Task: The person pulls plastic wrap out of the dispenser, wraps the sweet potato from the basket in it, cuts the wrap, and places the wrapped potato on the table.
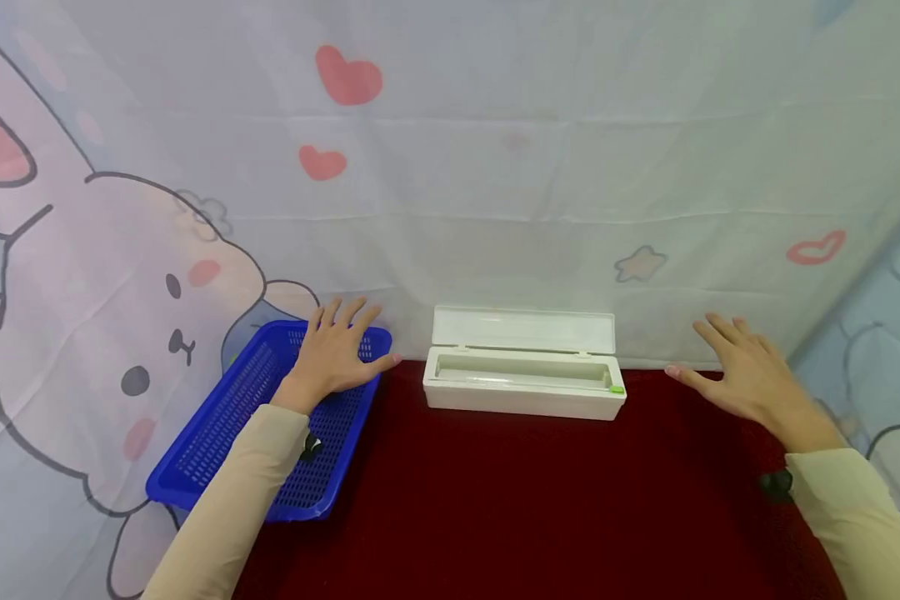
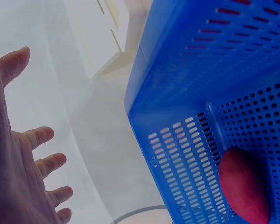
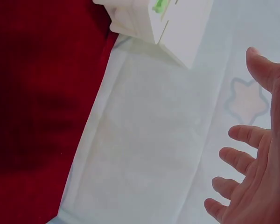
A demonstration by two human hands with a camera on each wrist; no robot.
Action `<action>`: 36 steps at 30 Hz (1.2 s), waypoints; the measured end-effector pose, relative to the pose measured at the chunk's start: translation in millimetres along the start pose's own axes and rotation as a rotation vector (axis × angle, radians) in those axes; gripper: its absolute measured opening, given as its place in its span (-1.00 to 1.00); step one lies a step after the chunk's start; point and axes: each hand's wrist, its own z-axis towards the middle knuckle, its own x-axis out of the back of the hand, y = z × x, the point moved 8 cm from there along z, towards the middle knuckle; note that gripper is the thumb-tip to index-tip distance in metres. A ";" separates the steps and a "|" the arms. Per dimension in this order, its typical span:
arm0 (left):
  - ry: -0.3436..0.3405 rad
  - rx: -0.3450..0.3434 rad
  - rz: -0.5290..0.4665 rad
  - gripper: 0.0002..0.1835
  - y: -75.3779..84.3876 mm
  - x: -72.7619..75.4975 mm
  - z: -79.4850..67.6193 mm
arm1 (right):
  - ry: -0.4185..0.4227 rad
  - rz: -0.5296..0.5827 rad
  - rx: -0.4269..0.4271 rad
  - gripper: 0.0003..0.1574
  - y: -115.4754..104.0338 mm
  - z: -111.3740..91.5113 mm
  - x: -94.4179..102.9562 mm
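Note:
My left hand [image 1: 333, 354] is held above the blue plastic basket [image 1: 352, 454], fingers spread and holding nothing. In the left wrist view a reddish, oval object [image 2: 242, 186], perhaps a sweet potato, lies inside that basket; in the head view my left hand and arm hide it. A long white box [image 1: 525, 396] with its hinged lid [image 1: 523, 330] raised stands at the back of the table, between my hands. Over the right side, my right hand [image 1: 750, 375] hovers apart from the box, its fingers spread and nothing in them.
A dark red cloth [image 1: 525, 500] covers the table. Behind it hangs a pale curtain [image 1: 465, 233] printed with hearts, a star and a rabbit. The box carries a small green piece [image 1: 617, 389] at its right front corner.

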 end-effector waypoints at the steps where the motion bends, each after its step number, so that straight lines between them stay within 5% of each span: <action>1: -0.004 0.001 -0.002 0.06 1.4 -0.5 -0.7 | 0.007 0.003 0.003 0.28 -1.8 -0.8 0.0; 24: 0.059 -0.089 -0.066 0.00 43.2 -5.5 -7.6 | 0.208 -0.011 0.146 0.08 -37.6 -12.0 5.2; 36: 0.070 -0.108 -0.117 -0.05 59.2 -14.4 -9.8 | 0.202 0.038 0.141 -0.03 -44.9 -12.5 -5.2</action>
